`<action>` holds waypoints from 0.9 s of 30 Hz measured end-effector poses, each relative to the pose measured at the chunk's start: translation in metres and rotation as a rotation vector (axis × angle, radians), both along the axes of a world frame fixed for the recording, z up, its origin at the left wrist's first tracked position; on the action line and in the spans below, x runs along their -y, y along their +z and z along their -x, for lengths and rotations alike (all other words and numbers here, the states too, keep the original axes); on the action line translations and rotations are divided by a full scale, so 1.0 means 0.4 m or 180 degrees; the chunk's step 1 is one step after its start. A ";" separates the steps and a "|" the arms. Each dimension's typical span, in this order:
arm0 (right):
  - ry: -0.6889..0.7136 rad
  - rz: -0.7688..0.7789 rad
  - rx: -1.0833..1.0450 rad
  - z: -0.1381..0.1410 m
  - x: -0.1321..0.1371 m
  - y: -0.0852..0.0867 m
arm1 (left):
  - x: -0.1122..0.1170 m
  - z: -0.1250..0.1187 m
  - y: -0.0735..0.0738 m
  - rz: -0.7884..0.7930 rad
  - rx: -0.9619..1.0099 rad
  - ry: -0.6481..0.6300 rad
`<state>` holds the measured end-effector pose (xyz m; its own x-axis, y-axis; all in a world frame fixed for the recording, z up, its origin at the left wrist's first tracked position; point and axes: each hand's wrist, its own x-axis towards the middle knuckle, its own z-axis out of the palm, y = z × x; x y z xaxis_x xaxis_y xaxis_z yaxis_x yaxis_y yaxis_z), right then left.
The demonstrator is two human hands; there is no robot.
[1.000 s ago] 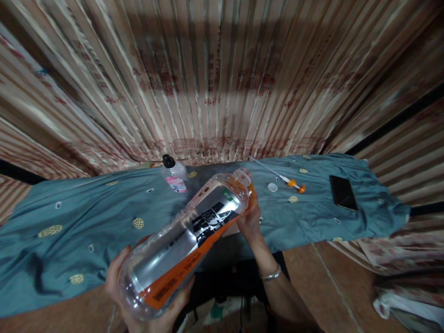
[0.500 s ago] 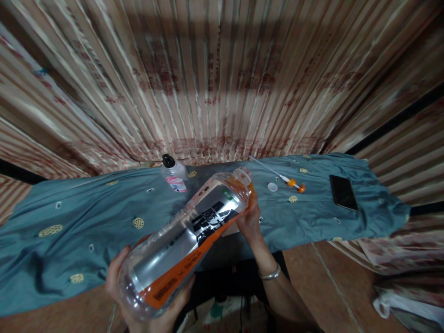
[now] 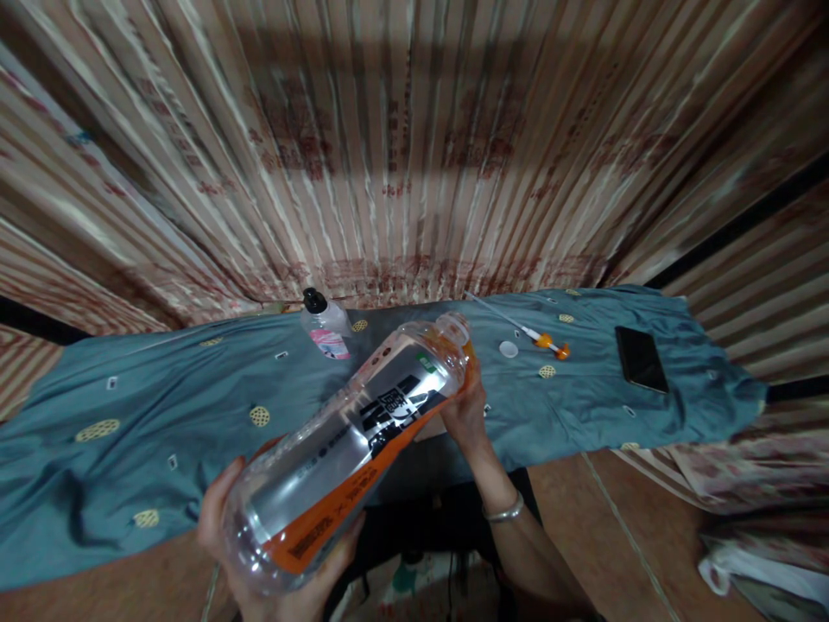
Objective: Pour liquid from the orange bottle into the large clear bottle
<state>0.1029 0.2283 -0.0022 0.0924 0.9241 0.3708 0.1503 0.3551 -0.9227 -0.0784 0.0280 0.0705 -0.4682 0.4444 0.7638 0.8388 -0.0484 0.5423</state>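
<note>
Over teal cloth point(image 3: 161, 432), both hands, left point(image 3: 272, 579) and right point(image 3: 467, 413), grasp tilted bottle point(image 3: 350, 441)

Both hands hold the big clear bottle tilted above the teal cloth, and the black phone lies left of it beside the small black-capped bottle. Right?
No. The head view shows the black phone on the right part of the teal cloth, beyond the white cap, far from the small black-capped bottle. The left hand and right hand do hold the big clear bottle tilted.
</note>
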 end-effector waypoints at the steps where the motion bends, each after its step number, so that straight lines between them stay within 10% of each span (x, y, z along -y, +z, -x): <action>1: 0.0031 0.0004 0.0001 0.000 0.000 0.000 | 0.000 -0.001 0.001 0.0010 0.0007 0.0013; 27: 0.0048 -0.0005 0.0082 -0.004 -0.001 -0.001 | 0.006 -0.009 -0.002 0.0040 0.0237 0.0040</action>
<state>0.1044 0.2289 -0.0026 0.0689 0.9248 0.3742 0.1687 0.3589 -0.9180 -0.0748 0.0255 0.0698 -0.5292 0.4473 0.7210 0.7966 -0.0308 0.6037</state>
